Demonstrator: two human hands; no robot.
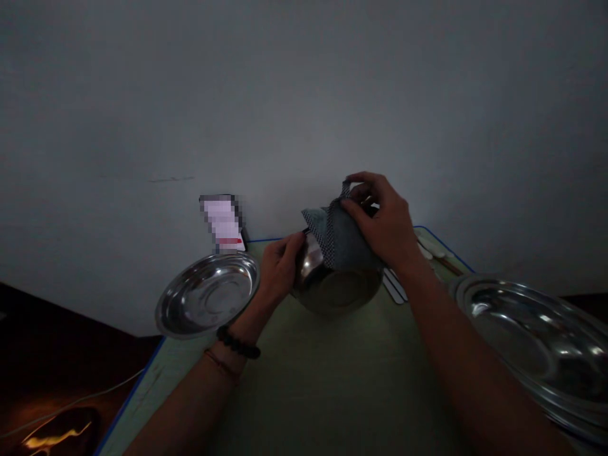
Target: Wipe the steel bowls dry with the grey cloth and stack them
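Observation:
A shiny steel bowl (332,288) stands on the pale green table (304,386) near its far edge. My left hand (280,266) grips the bowl's left rim, fingers curled round it. My right hand (382,221) presses a grey cloth with a checked border (339,237) onto the top of the bowl, fingers closed on the cloth. The cloth hides most of the bowl's mouth. A dark bead bracelet circles my left wrist.
A steel plate (209,294) lies at the table's left edge. A larger steel dish (536,345) sits at the right. Pale utensils (430,250) lie behind my right wrist. A blurred card (223,221) leans on the grey wall. Dark floor lies to the left.

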